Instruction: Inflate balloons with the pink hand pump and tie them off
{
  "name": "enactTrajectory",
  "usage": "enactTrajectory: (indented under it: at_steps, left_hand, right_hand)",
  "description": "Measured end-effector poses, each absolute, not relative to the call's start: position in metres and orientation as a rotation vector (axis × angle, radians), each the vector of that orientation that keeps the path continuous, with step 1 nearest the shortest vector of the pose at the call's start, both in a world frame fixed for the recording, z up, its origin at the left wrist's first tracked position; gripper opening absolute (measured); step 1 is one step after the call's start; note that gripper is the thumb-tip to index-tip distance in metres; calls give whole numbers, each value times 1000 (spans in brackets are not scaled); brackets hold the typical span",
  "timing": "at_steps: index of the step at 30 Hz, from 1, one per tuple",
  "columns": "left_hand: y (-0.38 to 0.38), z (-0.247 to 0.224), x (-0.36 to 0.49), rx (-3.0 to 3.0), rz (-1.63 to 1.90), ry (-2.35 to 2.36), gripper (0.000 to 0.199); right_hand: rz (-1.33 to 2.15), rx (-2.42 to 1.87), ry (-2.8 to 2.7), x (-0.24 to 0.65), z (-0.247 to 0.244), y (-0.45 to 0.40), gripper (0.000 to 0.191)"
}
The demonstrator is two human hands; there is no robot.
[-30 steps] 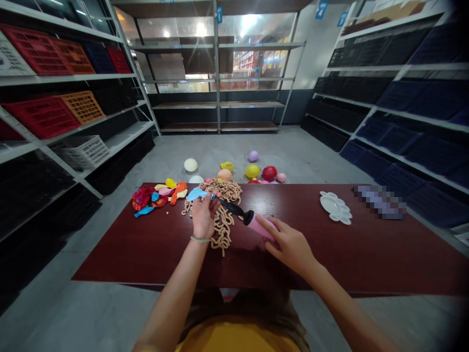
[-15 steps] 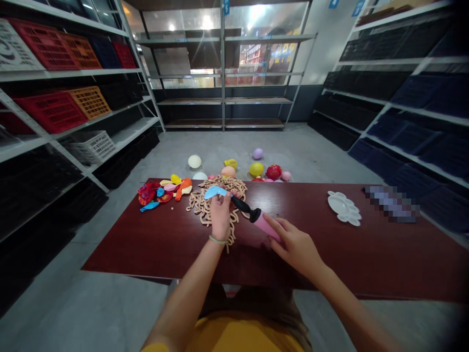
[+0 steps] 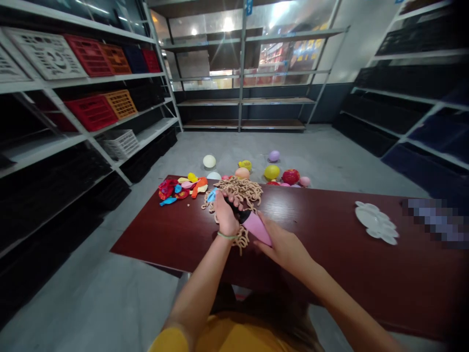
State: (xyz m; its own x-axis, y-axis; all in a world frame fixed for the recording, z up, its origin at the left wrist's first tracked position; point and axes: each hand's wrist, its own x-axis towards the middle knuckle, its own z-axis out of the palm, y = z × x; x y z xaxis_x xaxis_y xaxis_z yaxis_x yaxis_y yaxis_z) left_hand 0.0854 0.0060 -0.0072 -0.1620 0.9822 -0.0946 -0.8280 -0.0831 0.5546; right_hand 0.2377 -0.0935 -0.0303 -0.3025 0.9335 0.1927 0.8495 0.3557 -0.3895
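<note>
A pink-and-black balloon pump (image 3: 257, 229) slants above the table between my two hands. My left hand (image 3: 226, 217) is closed around its black nozzle end, fingers wrapped over it. A limp blue balloon (image 3: 212, 195) sticks out past my left thumb; where it meets the nozzle is hidden by the hand. My right hand (image 3: 284, 240) grips the pink barrel near its lower end. Beneath and behind the pump lies a heap of beige cord (image 3: 249, 189) in loose coils. Left of the cord is a pile of flat, coloured balloons (image 3: 182, 191).
The dark red table (image 3: 161, 239) carries a white scalloped tray (image 3: 375, 222) and a blurred-out item (image 3: 432, 220) at right. Several inflated balloons, among them a yellow one (image 3: 271, 172), lie on the floor beyond. Shelves with crates (image 3: 91, 111) line the left side.
My left hand has closed further round the nozzle, and less of the blue balloon shows. The pump tilts more steeply. The view has turned left, shifting everything rightward.
</note>
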Motion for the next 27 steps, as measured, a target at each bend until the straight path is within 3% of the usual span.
enactTrajectory:
  at_steps: [13, 21, 27]
  left_hand:
    - [55, 10, -55, 307, 1876, 801, 28]
    - [65, 13, -52, 246, 1883, 696, 26]
    - [39, -5, -3, 240, 1762, 697, 26]
  right_hand:
    - [62, -1467, -2384, 202, -38, -93, 73]
    - [-150, -1499, -2291, 226, -31, -113, 69]
    - [-77, -1513, -2271, 206, -32, -102, 68]
